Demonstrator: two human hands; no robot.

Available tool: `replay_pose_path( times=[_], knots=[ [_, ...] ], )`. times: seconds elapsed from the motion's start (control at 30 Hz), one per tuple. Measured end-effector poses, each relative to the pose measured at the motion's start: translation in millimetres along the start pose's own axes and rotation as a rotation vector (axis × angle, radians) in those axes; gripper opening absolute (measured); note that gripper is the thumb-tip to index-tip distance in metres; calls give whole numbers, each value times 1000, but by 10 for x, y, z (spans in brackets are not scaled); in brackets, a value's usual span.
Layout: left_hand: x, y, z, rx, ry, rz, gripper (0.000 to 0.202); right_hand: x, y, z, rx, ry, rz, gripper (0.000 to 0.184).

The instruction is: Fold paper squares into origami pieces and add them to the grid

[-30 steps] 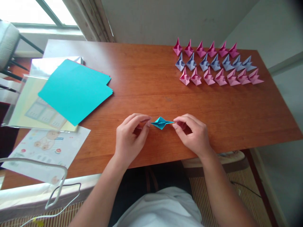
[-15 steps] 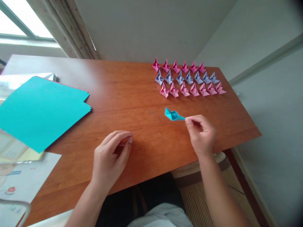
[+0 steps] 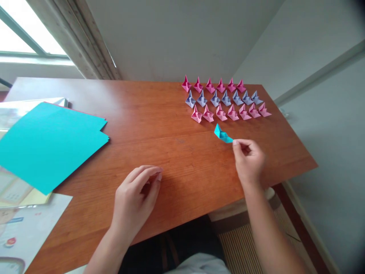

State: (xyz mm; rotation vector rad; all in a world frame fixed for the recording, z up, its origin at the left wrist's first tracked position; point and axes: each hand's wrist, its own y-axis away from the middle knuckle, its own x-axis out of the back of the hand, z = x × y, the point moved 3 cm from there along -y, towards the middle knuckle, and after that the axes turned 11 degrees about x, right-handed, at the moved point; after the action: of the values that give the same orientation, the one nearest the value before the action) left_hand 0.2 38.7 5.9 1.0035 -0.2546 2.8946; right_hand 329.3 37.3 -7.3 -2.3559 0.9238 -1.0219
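Observation:
A small turquoise folded paper boat (image 3: 224,136) is pinched at one pointed end between the thumb and fingers of my right hand (image 3: 248,158). Its other end points up and to the left, just in front of the nearest row of pink paper boats (image 3: 233,113). My left hand (image 3: 137,194) rests over the front part of the table, thumb and fingertips together, with nothing showing between them. Behind the pink row are a row of lilac paper boats (image 3: 226,99) and a back row of deeper pink paper boats (image 3: 221,86).
Large turquoise paper sheets (image 3: 54,144) lie stacked on the left of the wooden table (image 3: 137,118). Under and before them are a printed sheet (image 3: 40,224) and plastic-covered papers. A wall (image 3: 176,42) borders the back, and a curtain (image 3: 82,42) hangs by the window.
My right hand has moved a little to the right, and the turquoise boat has come closer to the pink row, its free end tilting up. My left hand has kept its pose.

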Motion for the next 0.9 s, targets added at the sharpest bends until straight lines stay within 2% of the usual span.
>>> replay_pose_path(
  times=[0.1,0.23,0.43,0.9],
  knots=[
    [-2,9,-2,12,2,-11,10,-223,86,-264,70,42,-20,17],
    [2,16,15,22,6,-26,11,-357,98,-437,190,148,-99,11],
    [-2,18,19,2,-4,-31,12,-381,158,-515,258,271,-200,13],
    [-14,28,9,-38,-28,-38,12,-435,172,-571,277,302,-221,15]
  ],
)
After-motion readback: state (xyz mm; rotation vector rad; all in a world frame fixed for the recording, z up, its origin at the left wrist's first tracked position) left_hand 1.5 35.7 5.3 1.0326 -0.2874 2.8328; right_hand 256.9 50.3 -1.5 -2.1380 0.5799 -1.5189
